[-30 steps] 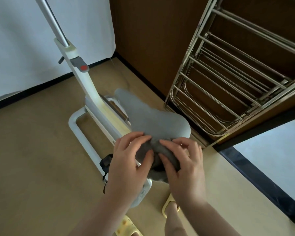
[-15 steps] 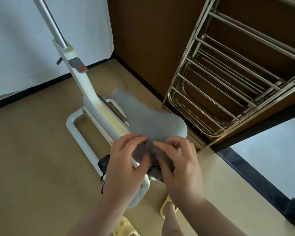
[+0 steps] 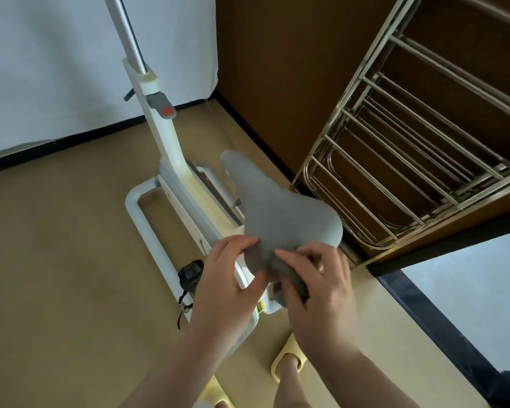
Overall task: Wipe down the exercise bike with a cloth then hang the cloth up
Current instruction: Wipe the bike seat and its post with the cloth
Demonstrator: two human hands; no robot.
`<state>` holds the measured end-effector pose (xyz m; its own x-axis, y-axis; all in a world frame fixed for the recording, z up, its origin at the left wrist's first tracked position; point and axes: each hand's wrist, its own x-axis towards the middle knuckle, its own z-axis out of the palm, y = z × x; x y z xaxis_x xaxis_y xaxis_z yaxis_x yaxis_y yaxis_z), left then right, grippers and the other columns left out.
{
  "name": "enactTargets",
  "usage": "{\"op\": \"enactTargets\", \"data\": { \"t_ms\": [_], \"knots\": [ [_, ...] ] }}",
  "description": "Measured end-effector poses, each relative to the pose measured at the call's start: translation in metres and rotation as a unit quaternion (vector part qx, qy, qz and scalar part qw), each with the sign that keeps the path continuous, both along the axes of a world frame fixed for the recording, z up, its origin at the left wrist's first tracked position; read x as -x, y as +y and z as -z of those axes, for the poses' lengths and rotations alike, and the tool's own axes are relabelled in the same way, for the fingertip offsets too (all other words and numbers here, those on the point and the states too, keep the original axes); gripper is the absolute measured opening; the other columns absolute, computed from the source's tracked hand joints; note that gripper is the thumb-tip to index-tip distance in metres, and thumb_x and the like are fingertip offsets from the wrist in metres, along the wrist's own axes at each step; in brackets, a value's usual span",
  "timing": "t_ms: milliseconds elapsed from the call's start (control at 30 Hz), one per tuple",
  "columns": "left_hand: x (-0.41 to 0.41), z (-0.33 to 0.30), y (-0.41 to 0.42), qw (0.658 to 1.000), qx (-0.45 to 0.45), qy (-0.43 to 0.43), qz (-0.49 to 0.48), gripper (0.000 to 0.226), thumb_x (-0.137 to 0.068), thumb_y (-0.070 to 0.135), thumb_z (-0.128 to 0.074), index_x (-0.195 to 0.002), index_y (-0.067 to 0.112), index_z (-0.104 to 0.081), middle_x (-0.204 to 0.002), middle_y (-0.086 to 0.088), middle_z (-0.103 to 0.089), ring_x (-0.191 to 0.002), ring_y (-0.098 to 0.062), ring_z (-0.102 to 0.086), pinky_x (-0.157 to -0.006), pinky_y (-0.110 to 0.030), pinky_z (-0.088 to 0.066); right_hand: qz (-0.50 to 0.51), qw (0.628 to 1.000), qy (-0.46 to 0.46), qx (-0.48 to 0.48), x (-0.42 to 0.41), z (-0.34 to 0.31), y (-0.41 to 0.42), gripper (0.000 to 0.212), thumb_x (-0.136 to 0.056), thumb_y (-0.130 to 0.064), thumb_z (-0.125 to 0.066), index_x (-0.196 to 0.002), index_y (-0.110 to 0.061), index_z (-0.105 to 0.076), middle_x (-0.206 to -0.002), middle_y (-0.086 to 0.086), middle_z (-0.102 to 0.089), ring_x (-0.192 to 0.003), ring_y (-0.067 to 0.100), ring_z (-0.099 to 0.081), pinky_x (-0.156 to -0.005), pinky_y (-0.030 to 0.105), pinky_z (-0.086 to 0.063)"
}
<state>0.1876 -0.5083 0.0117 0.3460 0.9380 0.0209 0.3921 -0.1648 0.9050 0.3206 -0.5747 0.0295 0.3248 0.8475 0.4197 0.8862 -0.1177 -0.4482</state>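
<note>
A white exercise bike [image 3: 171, 148] stands on the tan floor, its grey saddle [image 3: 280, 213] pointing away from me. A dark grey cloth [image 3: 280, 269] is bunched at the saddle's near end. My left hand [image 3: 227, 278] pinches the cloth's left part between thumb and fingers. My right hand [image 3: 321, 290] grips the right part, fingers curled over it. Both hands hide most of the cloth and the saddle's rear edge.
A metal drying rack [image 3: 409, 160] leans against the brown wall to the right of the bike. A black pedal with a strap [image 3: 190, 276] sticks out on the left. My feet in yellow slippers [image 3: 289, 360] stand below the saddle. A white curtain [image 3: 56, 63] hangs behind.
My hands stay at the saddle's rear and keep working the cloth between the fingers; the cloth bunches a little tighter. The view has shifted slightly.
</note>
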Motion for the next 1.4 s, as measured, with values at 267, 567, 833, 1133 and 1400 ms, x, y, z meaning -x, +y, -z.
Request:
{"op": "enactTargets", "data": {
  "t_ms": [267, 567, 833, 1133, 1400],
  "knots": [
    [0.007, -0.001, -0.003, 1.0, 0.006, -0.006, 0.001, 0.05, -0.082, -0.002, -0.061, -0.115, 0.035, -0.055, -0.114, 0.022, -0.055, -0.107, 0.004, -0.054, -0.086, -0.012, -0.046, -0.06, 0.994, -0.077, 0.045, 0.037, 0.008, 0.008, 0.024, -0.074, -0.012, -0.077, -0.094, -0.026, -0.073, -0.097, -0.002, -0.057, -0.086, 0.021, -0.052, -0.066, 0.035, -0.05],
    [0.002, -0.013, -0.007, 0.997, -0.066, -0.008, 0.045, 0.036, -0.088, 0.015, -0.055, -0.118, 0.034, -0.059, -0.113, 0.023, -0.058, -0.112, -0.004, -0.053, -0.088, -0.017, -0.046, -0.029, 0.999, -0.018, 0.001, 0.008, 0.001, -0.001, 0.029, -0.078, -0.01, -0.076, -0.104, -0.023, -0.073, -0.1, -0.002, -0.054, -0.09, 0.014, -0.047, -0.064, 0.023, -0.048],
    [-0.017, -0.022, -0.004, 0.991, -0.121, 0.013, 0.056, 0.027, -0.085, 0.013, -0.059, -0.106, 0.029, -0.063, -0.101, 0.018, -0.061, -0.102, -0.003, -0.052, -0.083, -0.006, -0.04, 0.062, 0.997, 0.04, -0.007, -0.014, -0.001, 0.001, 0.026, -0.086, -0.019, -0.066, -0.11, -0.027, -0.071, -0.105, -0.004, -0.054, -0.098, 0.012, -0.049, -0.07, 0.021, -0.049],
    [-0.04, -0.019, -0.01, 0.984, -0.173, 0.049, 0.017, 0.035, -0.079, 0.028, -0.047, -0.107, 0.021, -0.067, -0.107, 0.014, -0.064, -0.102, -0.007, -0.048, -0.085, -0.033, -0.049, 0.061, 0.996, 0.049, 0.033, -0.054, -0.007, 0.009, 0.025, -0.088, -0.021, -0.066, -0.111, -0.029, -0.07, -0.106, -0.007, -0.053, -0.101, 0.011, -0.048, -0.07, 0.025, -0.047],
    [-0.055, -0.02, -0.015, 0.982, -0.163, 0.095, -0.013, 0.034, -0.078, 0.031, -0.048, -0.108, 0.027, -0.065, -0.11, 0.017, -0.06, -0.106, -0.009, -0.046, -0.089, -0.042, -0.047, 0.033, 0.998, 0.036, 0.039, -0.079, -0.008, 0.013, 0.021, -0.089, -0.021, -0.064, -0.108, -0.027, -0.07, -0.105, -0.003, -0.056, -0.099, 0.016, -0.052, -0.065, 0.034, -0.054]
  ]
}}
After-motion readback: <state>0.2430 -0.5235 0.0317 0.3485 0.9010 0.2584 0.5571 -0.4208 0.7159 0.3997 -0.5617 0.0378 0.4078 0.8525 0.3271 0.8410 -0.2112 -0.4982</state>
